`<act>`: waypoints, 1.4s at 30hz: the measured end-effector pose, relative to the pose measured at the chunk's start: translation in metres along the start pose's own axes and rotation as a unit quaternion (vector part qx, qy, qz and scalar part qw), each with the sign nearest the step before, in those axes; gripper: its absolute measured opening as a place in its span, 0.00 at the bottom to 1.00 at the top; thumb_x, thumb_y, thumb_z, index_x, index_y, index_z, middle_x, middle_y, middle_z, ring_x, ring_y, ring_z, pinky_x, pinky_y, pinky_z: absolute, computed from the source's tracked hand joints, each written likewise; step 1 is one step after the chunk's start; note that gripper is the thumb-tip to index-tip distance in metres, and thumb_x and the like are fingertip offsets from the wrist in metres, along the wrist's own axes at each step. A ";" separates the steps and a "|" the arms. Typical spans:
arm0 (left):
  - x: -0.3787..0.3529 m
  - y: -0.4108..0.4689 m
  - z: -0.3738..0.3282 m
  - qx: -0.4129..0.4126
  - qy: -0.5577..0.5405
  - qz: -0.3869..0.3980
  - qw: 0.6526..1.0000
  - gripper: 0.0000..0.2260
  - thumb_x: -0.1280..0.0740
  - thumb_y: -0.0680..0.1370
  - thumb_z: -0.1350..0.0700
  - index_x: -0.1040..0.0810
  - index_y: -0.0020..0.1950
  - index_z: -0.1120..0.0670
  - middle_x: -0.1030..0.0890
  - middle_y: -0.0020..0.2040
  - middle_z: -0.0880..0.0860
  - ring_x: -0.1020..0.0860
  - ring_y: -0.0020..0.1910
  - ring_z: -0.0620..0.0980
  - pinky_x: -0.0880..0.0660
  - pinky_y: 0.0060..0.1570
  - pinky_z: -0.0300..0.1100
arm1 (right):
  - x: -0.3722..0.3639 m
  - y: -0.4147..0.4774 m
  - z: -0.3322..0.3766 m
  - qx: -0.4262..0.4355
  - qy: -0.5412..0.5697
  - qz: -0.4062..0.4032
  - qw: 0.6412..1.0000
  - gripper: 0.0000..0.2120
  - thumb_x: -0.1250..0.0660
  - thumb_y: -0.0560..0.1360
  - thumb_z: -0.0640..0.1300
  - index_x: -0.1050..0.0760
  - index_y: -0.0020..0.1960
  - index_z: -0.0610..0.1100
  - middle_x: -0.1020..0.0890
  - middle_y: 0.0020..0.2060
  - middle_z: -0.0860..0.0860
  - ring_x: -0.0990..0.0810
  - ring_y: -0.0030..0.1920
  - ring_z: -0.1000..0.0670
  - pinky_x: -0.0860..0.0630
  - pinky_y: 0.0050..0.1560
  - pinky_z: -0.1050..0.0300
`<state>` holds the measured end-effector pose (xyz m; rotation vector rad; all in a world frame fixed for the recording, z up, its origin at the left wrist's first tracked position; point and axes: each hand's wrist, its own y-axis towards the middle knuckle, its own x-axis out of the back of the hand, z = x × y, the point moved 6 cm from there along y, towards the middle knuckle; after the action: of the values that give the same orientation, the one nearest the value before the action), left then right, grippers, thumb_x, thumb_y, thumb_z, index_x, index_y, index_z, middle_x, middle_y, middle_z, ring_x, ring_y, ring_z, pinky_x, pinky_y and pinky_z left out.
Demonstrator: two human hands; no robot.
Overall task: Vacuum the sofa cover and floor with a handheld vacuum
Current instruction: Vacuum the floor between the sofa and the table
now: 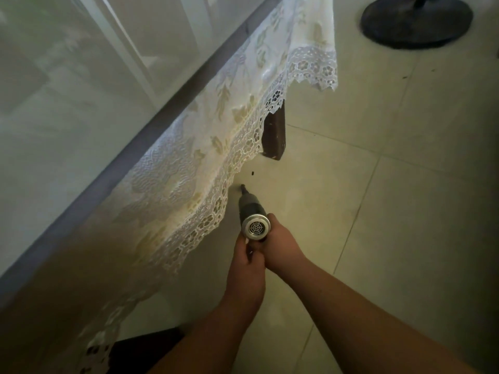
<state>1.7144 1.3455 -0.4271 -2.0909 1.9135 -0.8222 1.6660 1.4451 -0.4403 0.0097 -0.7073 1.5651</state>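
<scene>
A small handheld vacuum, dark with a silver vented rear cap, points down at the pale tiled floor. Its nozzle tip sits close to the floor beside the hem of the white lace sofa cover. My left hand grips the vacuum from below and behind. My right hand wraps its right side, and the two hands touch. A small dark speck lies on the tile just beyond the nozzle.
A dark wooden sofa leg stands under the lace hem ahead of the nozzle. Another dark leg shows at the bottom. A round dark stand base rests on the floor at the top right. More specks dot the tiles.
</scene>
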 end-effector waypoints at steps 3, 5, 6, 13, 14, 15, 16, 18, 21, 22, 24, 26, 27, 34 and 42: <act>0.000 -0.003 0.000 -0.011 0.011 -0.011 1.000 0.24 0.40 0.79 0.54 0.34 0.76 0.46 0.23 0.67 0.49 0.25 0.66 0.49 0.28 0.67 0.56 | -0.002 0.000 -0.004 0.002 0.011 -0.010 1.000 0.19 0.25 0.68 0.41 0.29 0.55 0.44 0.19 0.43 0.50 0.20 0.42 0.47 0.24 0.44 0.53; 0.000 -0.004 0.004 -0.007 0.008 -0.011 1.000 0.26 0.40 0.76 0.50 0.33 0.75 0.43 0.24 0.69 0.48 0.25 0.67 0.48 0.28 0.67 0.56 | -0.004 0.001 -0.008 -0.003 0.014 -0.014 1.000 0.18 0.25 0.69 0.42 0.30 0.53 0.46 0.20 0.41 0.52 0.21 0.41 0.48 0.25 0.42 0.55; -0.001 -0.002 0.005 -0.006 0.008 -0.009 1.000 0.27 0.40 0.75 0.48 0.33 0.75 0.42 0.24 0.69 0.48 0.25 0.67 0.48 0.28 0.67 0.57 | -0.003 0.002 -0.010 -0.005 0.021 -0.018 1.000 0.17 0.25 0.69 0.42 0.30 0.53 0.47 0.21 0.40 0.53 0.22 0.41 0.49 0.26 0.41 0.56; -0.008 0.023 -0.016 -0.004 0.003 0.021 1.000 0.26 0.42 0.73 0.48 0.33 0.73 0.38 0.21 0.66 0.48 0.23 0.64 0.49 0.26 0.65 0.55 | 0.009 0.025 0.003 -0.002 0.044 -0.044 0.998 0.16 0.27 0.72 0.41 0.29 0.56 0.42 0.21 0.40 0.52 0.23 0.38 0.50 0.28 0.38 0.56; -0.008 0.025 -0.019 -0.003 0.005 0.025 1.000 0.26 0.43 0.73 0.48 0.33 0.73 0.37 0.21 0.66 0.48 0.23 0.64 0.49 0.26 0.65 0.55 | 0.010 0.028 0.005 -0.007 0.046 -0.046 0.998 0.16 0.27 0.72 0.41 0.29 0.55 0.42 0.22 0.39 0.53 0.24 0.37 0.52 0.29 0.36 0.56; -0.007 0.027 -0.021 -0.003 0.005 0.027 1.000 0.27 0.43 0.73 0.48 0.33 0.73 0.37 0.21 0.66 0.48 0.23 0.64 0.48 0.26 0.65 0.55 | 0.011 0.030 0.006 -0.010 0.048 -0.048 0.998 0.15 0.28 0.72 0.41 0.30 0.55 0.43 0.23 0.38 0.54 0.25 0.35 0.53 0.30 0.34 0.56; -0.007 0.028 -0.023 -0.003 0.005 0.027 1.000 0.27 0.43 0.73 0.48 0.33 0.73 0.37 0.21 0.66 0.48 0.23 0.64 0.48 0.26 0.65 0.54 | 0.011 0.032 0.007 -0.013 0.049 -0.051 0.997 0.15 0.28 0.72 0.41 0.30 0.54 0.43 0.24 0.37 0.55 0.25 0.35 0.55 0.31 0.33 0.57; -0.006 0.028 -0.023 -0.005 0.008 0.023 1.000 0.27 0.43 0.73 0.48 0.33 0.73 0.37 0.21 0.66 0.48 0.23 0.64 0.48 0.26 0.65 0.54 | 0.012 0.033 0.006 -0.020 0.051 -0.058 0.997 0.14 0.28 0.72 0.41 0.31 0.53 0.44 0.24 0.37 0.55 0.26 0.34 0.57 0.32 0.30 0.60; -0.009 0.026 -0.020 -0.011 0.013 0.029 0.999 0.27 0.43 0.74 0.48 0.34 0.74 0.39 0.23 0.68 0.49 0.24 0.65 0.49 0.26 0.65 0.55 | 0.012 0.031 0.001 -0.022 0.065 -0.056 0.996 0.15 0.28 0.72 0.41 0.30 0.55 0.43 0.22 0.38 0.54 0.22 0.37 0.51 0.30 0.32 0.60; -0.010 0.024 -0.021 -0.011 0.015 0.030 0.999 0.26 0.43 0.75 0.48 0.34 0.74 0.39 0.23 0.68 0.49 0.24 0.66 0.49 0.26 0.66 0.55 | 0.013 0.031 0.000 -0.021 0.066 -0.058 0.996 0.16 0.28 0.72 0.41 0.29 0.55 0.43 0.22 0.39 0.54 0.22 0.38 0.51 0.30 0.33 0.59; -0.013 0.023 -0.022 -0.011 0.020 0.032 0.999 0.26 0.43 0.76 0.49 0.34 0.74 0.39 0.24 0.69 0.49 0.25 0.66 0.49 0.27 0.66 0.55 | 0.015 0.029 -0.001 -0.018 0.065 -0.064 0.996 0.16 0.28 0.72 0.42 0.29 0.56 0.43 0.22 0.39 0.54 0.23 0.38 0.52 0.29 0.34 0.58; -0.014 0.021 -0.021 -0.016 0.020 0.026 0.999 0.26 0.43 0.75 0.49 0.33 0.74 0.41 0.23 0.68 0.48 0.24 0.66 0.48 0.27 0.66 0.55 | 0.017 0.027 -0.002 -0.014 0.071 -0.065 0.995 0.16 0.27 0.72 0.42 0.28 0.56 0.43 0.22 0.39 0.54 0.23 0.38 0.52 0.28 0.38 0.57; -0.016 0.020 -0.020 -0.022 0.023 0.026 0.999 0.26 0.43 0.74 0.49 0.32 0.74 0.42 0.23 0.68 0.48 0.24 0.66 0.48 0.27 0.66 0.55 | 0.018 0.025 -0.003 -0.013 0.075 -0.067 0.995 0.16 0.27 0.72 0.42 0.28 0.56 0.43 0.22 0.39 0.54 0.24 0.37 0.53 0.29 0.39 0.57; -0.068 -0.019 -0.035 -0.046 0.093 0.116 0.988 0.18 0.41 0.83 0.58 0.28 0.72 0.48 0.23 0.64 0.45 0.24 0.62 0.43 0.29 0.57 0.34 | 0.072 -0.023 -0.053 -0.067 0.141 -0.166 0.974 0.13 0.28 0.72 0.41 0.30 0.52 0.46 0.20 0.38 0.54 0.20 0.38 0.50 0.26 0.35 0.58; -0.170 -0.066 -0.048 -0.099 0.162 0.222 0.957 0.19 0.41 0.82 0.59 0.30 0.74 0.49 0.24 0.66 0.45 0.26 0.63 0.42 0.33 0.56 0.30 | 0.161 -0.074 -0.122 -0.124 0.185 -0.293 0.930 0.13 0.28 0.72 0.39 0.24 0.55 0.43 0.20 0.38 0.56 0.23 0.36 0.63 0.31 0.31 0.74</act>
<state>1.7437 1.5295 -0.4002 -1.5800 2.6008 -0.9389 1.7588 1.6397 -0.4404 -0.2382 -0.5302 0.8622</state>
